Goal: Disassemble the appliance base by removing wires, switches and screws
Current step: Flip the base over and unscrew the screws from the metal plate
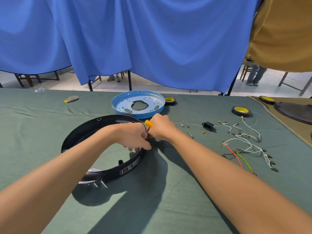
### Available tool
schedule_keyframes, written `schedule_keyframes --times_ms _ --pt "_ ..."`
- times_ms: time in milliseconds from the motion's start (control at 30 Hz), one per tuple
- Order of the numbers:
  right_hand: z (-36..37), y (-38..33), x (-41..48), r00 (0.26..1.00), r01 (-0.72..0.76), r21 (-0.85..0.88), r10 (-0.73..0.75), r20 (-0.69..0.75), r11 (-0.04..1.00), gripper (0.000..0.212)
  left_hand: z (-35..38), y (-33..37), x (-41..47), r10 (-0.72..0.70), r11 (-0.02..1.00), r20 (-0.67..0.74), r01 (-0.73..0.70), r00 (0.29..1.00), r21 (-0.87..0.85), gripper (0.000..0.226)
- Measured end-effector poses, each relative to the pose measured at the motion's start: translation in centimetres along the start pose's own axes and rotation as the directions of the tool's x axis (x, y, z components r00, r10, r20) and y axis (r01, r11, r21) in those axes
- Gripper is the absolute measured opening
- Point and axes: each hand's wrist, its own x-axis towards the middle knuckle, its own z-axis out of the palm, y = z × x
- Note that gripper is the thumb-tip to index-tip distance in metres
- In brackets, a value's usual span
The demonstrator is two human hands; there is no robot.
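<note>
Appliance base, a black ring w/ a printed label on its outer wall, lies flat on the green table cloth, left of ctr and near us. We grasp its right-hand rim w/ the left hand, fingers curled over the edge. Our right hand is clenched round the yellow-handled screwdriver, just beside the left hand at the same rim section. The tip is hidden, so we cannot tell what it engages.

Behind the base sits a blue metal plate, open side up; we cannot tell if the two touch.

Right of the hands, apart from the base:
- loose screws
- black power socket
- white wires
- one red wire
- one yellow-green wire

Three tape rolls lie farther back.
</note>
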Motion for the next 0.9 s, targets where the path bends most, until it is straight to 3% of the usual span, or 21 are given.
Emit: schedule_keyframes --times_ms 167,433,700,900 --pt "-0.3 0.2 -0.6 0.999 -0.027 -0.062 0.026 -0.021 0.998 0.018 0.3 0.0 -0.5 0.009 1.0 -0.046 -0.009 0.999 -0.019 0.034" --pt "-1.7 2.8 -5.8 0.998 0.041 -0.268 -0.054 -0.042 0.963 0.032 2.1 0.2 -0.6 -0.026 1.0 -0.276 0.024 0.961 -0.012 0.038" --pt "-1.7 4.1 -6.8 0.997 -0.045 -0.168 0.033 -0.071 0.985 0.024 3.4 1.6 -1.3 -0.068 0.996 -0.334 0.043 0.94 -0.084 0.037" --pt "-1.3 4.2 -6.6 0.988 -0.036 -0.197 0.005 -0.156 0.98 0.023 4.5 2.2 -2.7 -0.092 0.994 -0.369 0.108 0.925 0.023 0.033"
